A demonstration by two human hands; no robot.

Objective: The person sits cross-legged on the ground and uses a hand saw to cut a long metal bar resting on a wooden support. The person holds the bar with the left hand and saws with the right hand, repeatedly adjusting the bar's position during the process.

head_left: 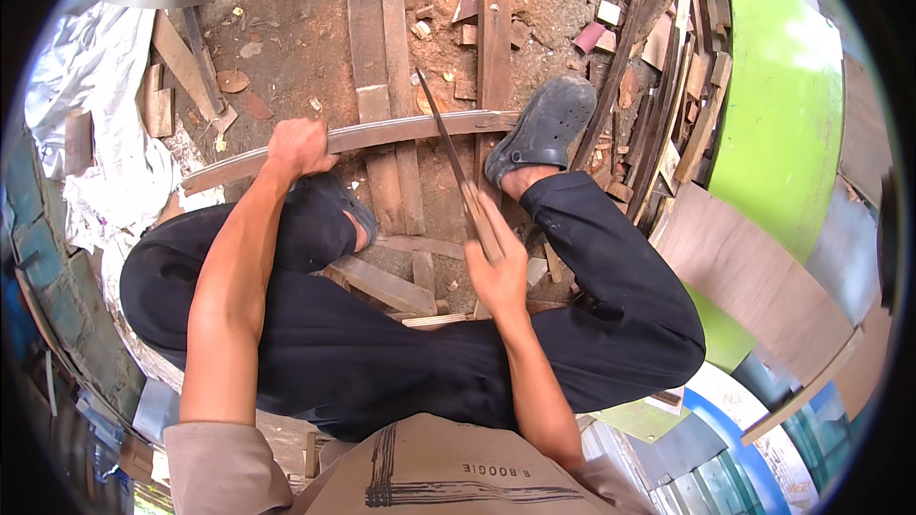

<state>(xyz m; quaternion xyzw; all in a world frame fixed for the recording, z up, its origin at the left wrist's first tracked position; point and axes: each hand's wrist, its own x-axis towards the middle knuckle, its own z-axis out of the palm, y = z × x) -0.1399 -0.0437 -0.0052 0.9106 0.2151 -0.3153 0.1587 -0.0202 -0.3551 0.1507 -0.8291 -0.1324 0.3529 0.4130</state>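
Strip under left hand; blade in right hand.
I read the left hand as closed over the strip toward its left end, and the right as closed around the blade's handle. The strip's long axis runs left to right ahead of the lap, ending beside the right clog. The blade points forward, crossing it steeply; of the 2 hands, the right is nearer the crossing. I cannot confirm blade contact.

A makeshift woodworking spot: bare dirt ground, planks, scattered offcuts.
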